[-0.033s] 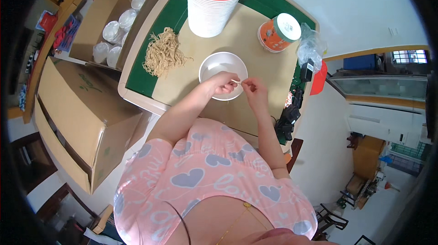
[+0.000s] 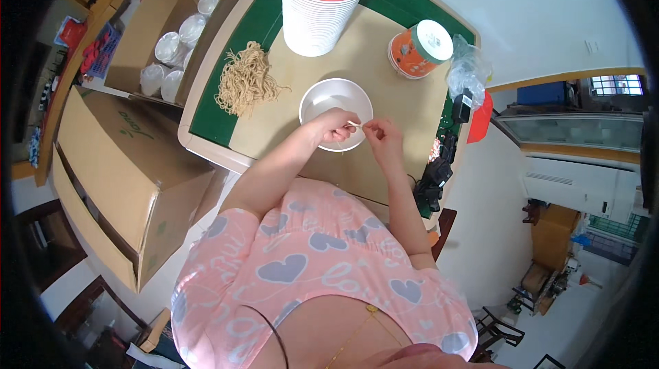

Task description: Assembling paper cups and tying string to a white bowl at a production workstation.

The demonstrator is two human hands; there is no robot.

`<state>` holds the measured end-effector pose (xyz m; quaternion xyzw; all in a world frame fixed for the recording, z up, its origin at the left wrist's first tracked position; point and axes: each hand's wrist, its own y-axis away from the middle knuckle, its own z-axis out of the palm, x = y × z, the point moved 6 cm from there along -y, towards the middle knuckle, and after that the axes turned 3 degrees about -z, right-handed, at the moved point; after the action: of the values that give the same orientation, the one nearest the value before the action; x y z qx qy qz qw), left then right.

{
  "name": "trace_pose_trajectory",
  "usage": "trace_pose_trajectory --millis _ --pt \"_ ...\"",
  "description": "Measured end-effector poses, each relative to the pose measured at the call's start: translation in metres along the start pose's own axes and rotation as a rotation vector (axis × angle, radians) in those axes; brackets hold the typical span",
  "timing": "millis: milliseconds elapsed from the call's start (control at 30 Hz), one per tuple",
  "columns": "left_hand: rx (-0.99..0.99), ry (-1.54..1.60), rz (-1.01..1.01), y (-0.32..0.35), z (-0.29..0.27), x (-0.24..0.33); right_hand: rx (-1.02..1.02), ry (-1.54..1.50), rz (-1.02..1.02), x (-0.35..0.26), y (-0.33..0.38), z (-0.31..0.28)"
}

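Note:
Both hands meet over the near part of a round white paper bucket [image 2: 336,94], whose pale inside faces up. My left hand [image 2: 334,126] is closed, pinching a short pale piece of cord [image 2: 354,124] that sticks out between thumb and forefinger. From the right, my right hand [image 2: 382,139] pinches the same piece with its fingertips. A thin end dangles below my left hand near the rim. To the left lies a loose heap of beige cords [image 2: 248,81]. My hands cover part of the bucket's near side.
A tall stack of white buckets [image 2: 319,22] with orange print stands at the table's far side. Upside down at the right sits an orange bucket [image 2: 408,53], beside clear plastic [image 2: 468,67] and black devices [image 2: 436,177]. Cardboard boxes [image 2: 130,156] flank the table's left.

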<state>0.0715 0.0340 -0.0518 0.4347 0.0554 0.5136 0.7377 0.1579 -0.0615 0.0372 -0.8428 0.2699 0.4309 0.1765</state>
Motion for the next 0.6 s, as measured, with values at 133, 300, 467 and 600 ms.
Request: trace_pose_trajectory --millis 133,300,467,600 --pt "0.019 -0.233 -0.048 0.005 0.0 0.0 -0.04 0.075 -0.085 0.009 0.007 0.009" --pt "0.087 -0.463 -0.104 0.001 0.001 -0.006 -0.039 0.116 -0.192 0.008 0.014 0.01" --pt "0.009 -0.481 -0.142 0.004 0.008 -0.013 -0.046 0.06 -0.203 0.007 0.02 0.007" --pt "-0.079 -0.486 -0.178 0.012 0.018 -0.017 -0.012 0.09 -0.29 0.003 0.025 0.003"
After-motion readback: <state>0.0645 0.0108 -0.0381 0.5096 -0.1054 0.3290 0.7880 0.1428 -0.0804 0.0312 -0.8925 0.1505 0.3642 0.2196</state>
